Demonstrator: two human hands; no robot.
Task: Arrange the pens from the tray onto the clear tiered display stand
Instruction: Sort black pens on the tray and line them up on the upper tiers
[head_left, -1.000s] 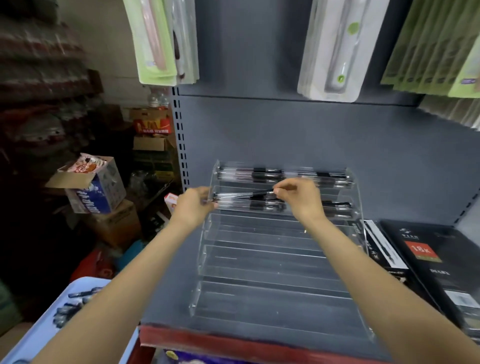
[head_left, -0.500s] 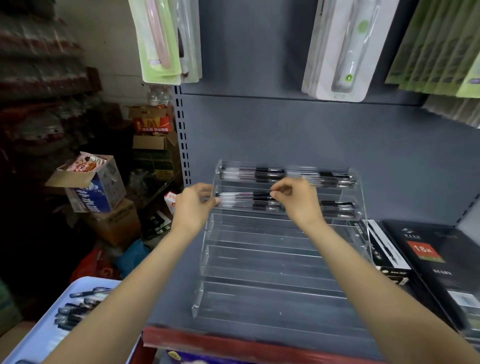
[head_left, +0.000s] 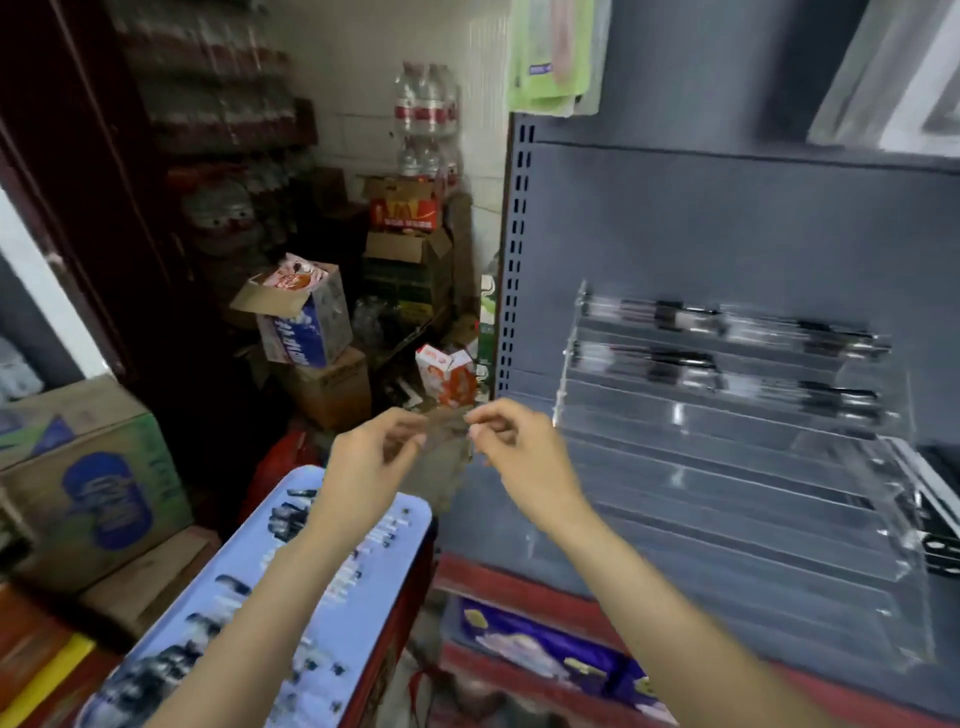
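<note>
Head view is blurred by motion, so I read it with care. My left hand (head_left: 371, 460) and right hand (head_left: 519, 452) hang close together in the air, between the blue tray (head_left: 415, 525) and the clear tiered display stand (head_left: 727, 467). The fingers of both are loosely curled, and I see no pen inside them, though the blur may hide something thin. The loose pens (head_left: 291, 514) lie scattered on the tray, under my left forearm. Other pens (head_left: 691, 322) already lie in the two top tiers of the stand; the lower tiers look empty.

My judgement is that the next step is to take more pens from the tray. The risks from here: my forearm may brush the scattered pens and roll them off the tray edge to the floor, and a hasty placing may knock the light stand or push placed pens out of line
</note>
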